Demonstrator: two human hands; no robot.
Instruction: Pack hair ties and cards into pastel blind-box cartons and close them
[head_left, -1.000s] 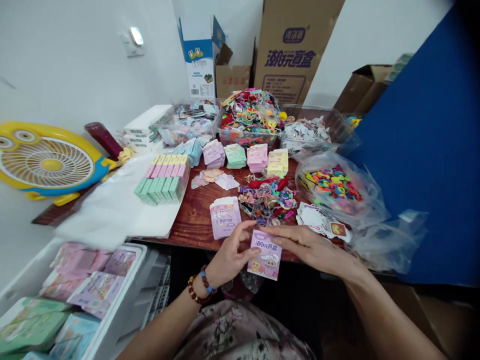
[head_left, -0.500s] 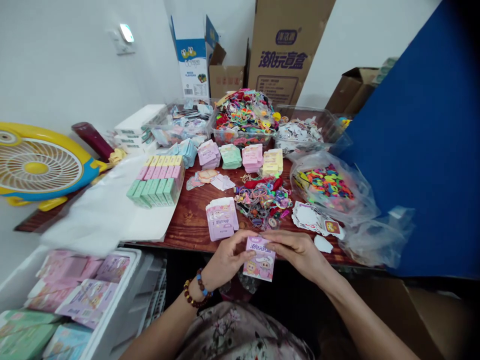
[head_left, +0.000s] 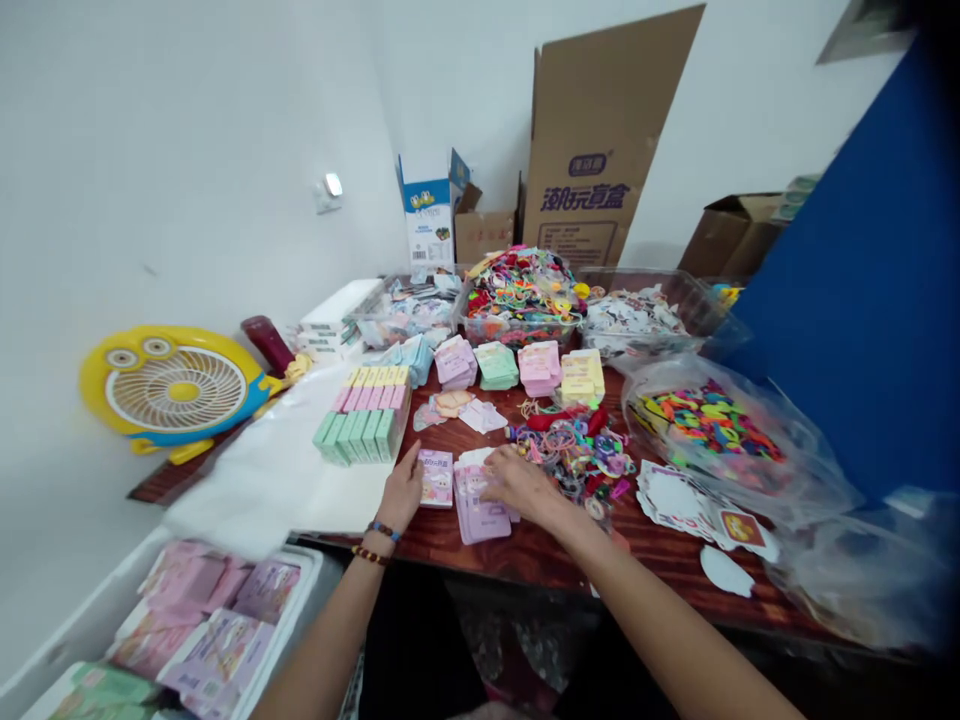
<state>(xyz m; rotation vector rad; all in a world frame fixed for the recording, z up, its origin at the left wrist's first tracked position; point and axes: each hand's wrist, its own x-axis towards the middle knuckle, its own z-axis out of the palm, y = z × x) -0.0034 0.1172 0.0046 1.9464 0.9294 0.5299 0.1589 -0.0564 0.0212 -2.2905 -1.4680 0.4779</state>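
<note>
Right hand [head_left: 521, 485] lies with its grip wide, flat on the lilac blind-box card stack [head_left: 474, 512] at bottom centre, apparently steadying it on the bench [head_left: 480, 560]; left hand [head_left: 401, 490] is open, just beside a pink blind-box card [head_left: 436, 477].

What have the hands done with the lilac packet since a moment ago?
Both hands have let go of the lilac blind-box packet, which now lies on the wooden table beside the left hand. The right hand has moved onto the lilac packet stack. The plastic tubs stayed put.
</note>
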